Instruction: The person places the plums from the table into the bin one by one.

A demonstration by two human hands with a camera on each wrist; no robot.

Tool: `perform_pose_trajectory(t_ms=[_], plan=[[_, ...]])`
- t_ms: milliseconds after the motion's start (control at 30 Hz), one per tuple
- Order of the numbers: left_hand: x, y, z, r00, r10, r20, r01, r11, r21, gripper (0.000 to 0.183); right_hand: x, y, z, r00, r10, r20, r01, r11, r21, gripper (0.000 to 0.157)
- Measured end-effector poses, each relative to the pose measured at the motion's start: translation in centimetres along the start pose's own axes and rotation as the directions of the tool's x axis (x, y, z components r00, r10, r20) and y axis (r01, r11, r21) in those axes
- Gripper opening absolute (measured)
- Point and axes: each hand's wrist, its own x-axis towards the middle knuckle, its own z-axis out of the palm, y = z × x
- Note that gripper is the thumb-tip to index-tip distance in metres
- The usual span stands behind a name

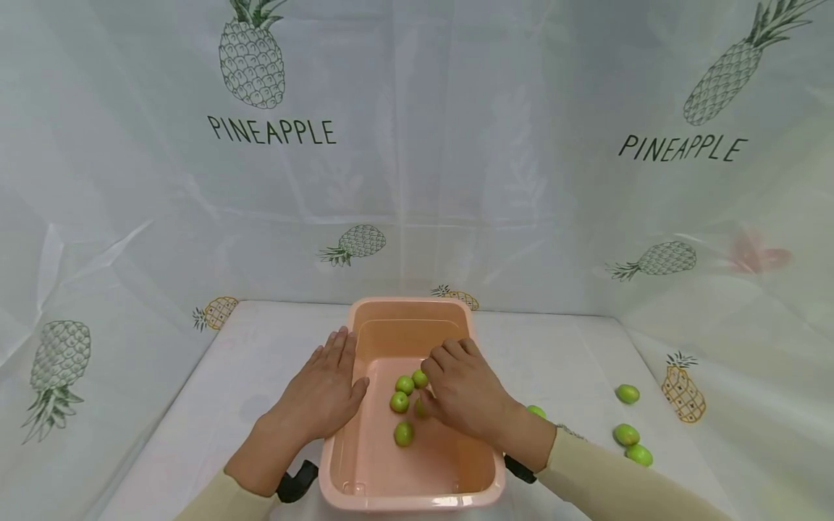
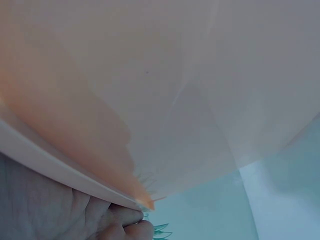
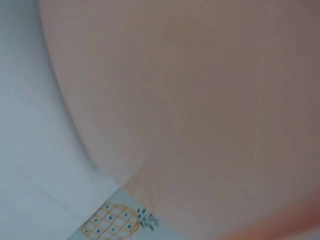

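Twice, in dark capitals, the curtain reads "PINEAPPLE", each word under an outlined pineapple; its sheeting is thin, creased and slightly glossy. It hangs behind the pale, smooth surface. Midway between the surface's left and right edges stands a peach-pink basin, apparently plastic, rectangular with rounded corners and a shiny rim. Five smooth green fruits show on its floor, two of them partly behind the right hand. That hand is over the basin's right side, fingers curled; I cannot tell whether they pinch a fruit. The left hand lies along the basin's left rim, fingers straight and together, thumb apart. Three loose fruits lie near the surface's right edge, two close together; another fruit shows beyond the right wrist, partly hidden. Black bands show below both wrists, beside beige sleeves.
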Motion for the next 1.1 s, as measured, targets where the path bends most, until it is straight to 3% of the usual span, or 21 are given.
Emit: perform_pose_trajectory(t_ms=[233,433,533,667,800,1100], plan=[[0.0,0.0,0.0,1.0,-0.001,-0.001,0.001,1.0,-0.007,0.075,-2.1,3.9,-1.0,0.988,0.097,-0.122,-0.096,0.995,0.013,0.017],[0.0,0.0,-0.1,1.0,-0.01,0.004,0.01,1.0,-0.017,0.075,-5.5,7.2,-0.8,0.972,0.163,-0.167,-0.167,0.986,-0.014,0.028],[0.0,0.0,-0.1,1.0,-0.013,0.013,0.014,1.0,-0.02,0.075,-8.0,8.4,-0.2,0.978,0.169,-0.122,-0.176,0.983,-0.051,0.031],[0.0,0.1,0.0,1.0,-0.015,0.015,0.015,1.0,-0.02,0.075,-11.6,9.3,0.9,0.99,0.14,0.018,-0.137,0.986,-0.099,0.036],[0.0,0.1,0.0,1.0,-0.015,0.013,0.015,1.0,-0.019,0.075,-14.5,9.6,2.2,0.987,0.1,0.126,-0.087,0.99,-0.109,0.038],[0.0,0.2,-0.1,1.0,-0.009,0.009,0.009,1.0,-0.023,0.075,-17.5,9.7,3.8,0.971,0.091,0.219,-0.056,0.985,-0.161,0.038]])
